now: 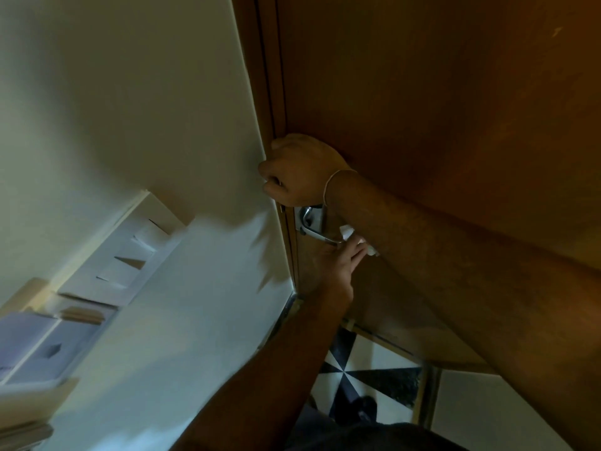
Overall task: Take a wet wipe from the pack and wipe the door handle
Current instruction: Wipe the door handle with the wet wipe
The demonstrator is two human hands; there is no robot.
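Observation:
The metal door handle [311, 227] sits on a brown wooden door [422, 92], near its edge. My left hand [340, 265] reaches up from below and holds a crumpled white wet wipe [346, 231] against the outer end of the lever. Part of the wipe is hidden behind my right forearm. My right hand [300, 172] is above the handle, its fingers curled around the door's edge, with a thin bracelet on the wrist. The wipe pack is not in view.
A white wall [146, 92] fills the left side. White boxes and papers [130, 255] lie blurred at the lower left. Black-and-white patterned floor tiles [367, 375] and a dark shoe [366, 408] show below the door.

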